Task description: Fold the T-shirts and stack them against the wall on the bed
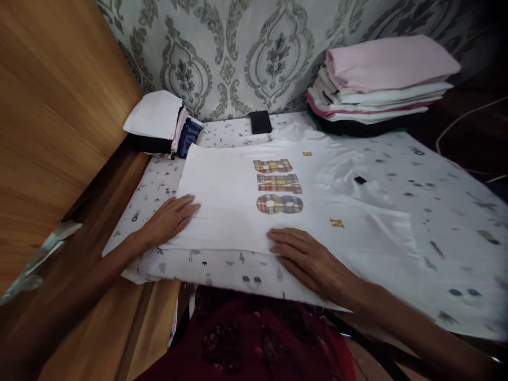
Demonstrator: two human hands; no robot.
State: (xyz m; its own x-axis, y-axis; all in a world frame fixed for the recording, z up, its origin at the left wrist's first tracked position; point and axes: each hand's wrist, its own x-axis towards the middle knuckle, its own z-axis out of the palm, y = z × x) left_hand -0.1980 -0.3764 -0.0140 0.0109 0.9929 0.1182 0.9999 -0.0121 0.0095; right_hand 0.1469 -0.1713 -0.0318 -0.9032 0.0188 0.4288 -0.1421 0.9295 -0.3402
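At the far left corner of the patterned cloth surface (448, 211), a small folded pile (153, 115) sits. Your left hand (170, 217) is released, fingers resting on the hem end of the white T-shirt (226, 196), spread along the near edge (plaid letters up). A flat black object (261, 122) lies by the far edge. Your right hand (307, 259), also ungripped, lies flat on the shirt's near side; a taller folded stack (389, 69) stands along the far edge, toward the right.
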